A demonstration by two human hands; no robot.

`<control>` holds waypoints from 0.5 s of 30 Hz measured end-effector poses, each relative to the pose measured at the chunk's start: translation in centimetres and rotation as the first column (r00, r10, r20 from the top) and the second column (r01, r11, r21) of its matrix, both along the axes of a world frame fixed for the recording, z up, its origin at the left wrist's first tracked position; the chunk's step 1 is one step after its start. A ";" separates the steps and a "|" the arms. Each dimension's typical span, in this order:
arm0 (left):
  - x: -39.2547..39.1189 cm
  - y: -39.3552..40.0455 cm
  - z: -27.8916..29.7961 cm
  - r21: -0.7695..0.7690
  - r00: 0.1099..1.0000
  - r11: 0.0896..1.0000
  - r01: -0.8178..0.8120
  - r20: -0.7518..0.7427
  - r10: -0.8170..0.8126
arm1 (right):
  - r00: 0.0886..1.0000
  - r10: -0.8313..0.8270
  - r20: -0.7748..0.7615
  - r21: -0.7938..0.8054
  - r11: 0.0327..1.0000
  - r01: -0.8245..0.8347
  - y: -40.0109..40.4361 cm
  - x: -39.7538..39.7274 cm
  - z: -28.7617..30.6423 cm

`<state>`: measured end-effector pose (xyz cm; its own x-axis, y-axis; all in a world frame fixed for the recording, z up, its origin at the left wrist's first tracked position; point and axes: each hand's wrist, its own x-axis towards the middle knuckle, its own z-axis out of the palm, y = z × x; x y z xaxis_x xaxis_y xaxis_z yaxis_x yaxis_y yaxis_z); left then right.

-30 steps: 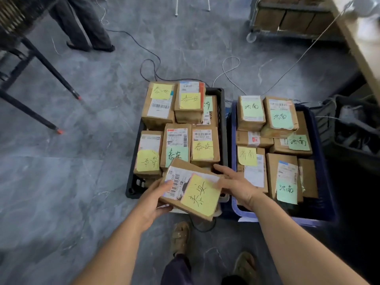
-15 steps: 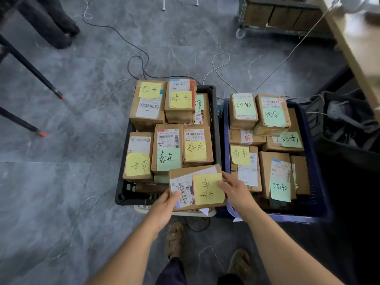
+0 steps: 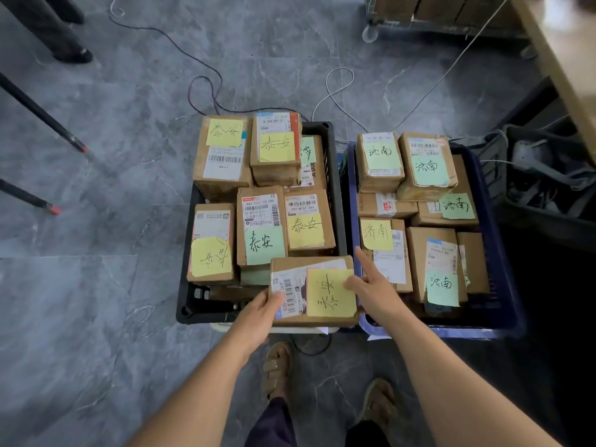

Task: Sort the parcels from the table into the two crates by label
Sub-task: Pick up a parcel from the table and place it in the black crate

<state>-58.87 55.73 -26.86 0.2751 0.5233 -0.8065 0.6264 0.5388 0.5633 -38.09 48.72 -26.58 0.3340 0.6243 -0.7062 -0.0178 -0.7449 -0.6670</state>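
A brown parcel (image 3: 290, 264) with a barcode label and a yellow note lies at the near right corner of the black crate (image 3: 193, 312), on top of other parcels. My left hand (image 3: 259, 309) grips its near left corner. My right hand (image 3: 371, 290) holds its right edge, thumb on the yellow note and index finger straight along the side. The black crate holds several parcels with yellow and green notes. Beside it on the right, the blue crate (image 3: 451, 330) holds several parcels with a different label.
Both crates stand on a grey stone floor with cables (image 3: 206, 91) behind them. A table edge (image 3: 567, 59) is at the top right, a dark bin of gear (image 3: 548, 175) beside the blue crate, tripod legs (image 3: 42, 114) and a person's legs (image 3: 58, 37) at the left. My sandalled feet (image 3: 277, 366) are below.
Both hands have carried the yellow-noted parcel forward and lowered it flat onto the near right corner of the black crate. The view has moved closer to the crates.
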 end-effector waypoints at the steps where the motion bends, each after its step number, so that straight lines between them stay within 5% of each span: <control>1: -0.1 0.0 0.4 -0.011 1.000 1.000 -0.005 0.014 0.005 | 1.000 0.012 -0.022 0.000 1.000 -0.012 -0.2 0.1 0.3; 6: -0.5 1.2 2.3 0.015 0.998 1.000 0.012 0.063 -0.013 | 0.997 0.078 -0.015 -0.020 0.997 -0.078 -0.6 0.8 2.0; 15: 1.1 3.8 4.7 0.018 0.940 0.941 0.337 0.058 -0.337 | 0.992 0.037 -0.119 -0.065 0.997 -0.045 -2.6 4.3 3.9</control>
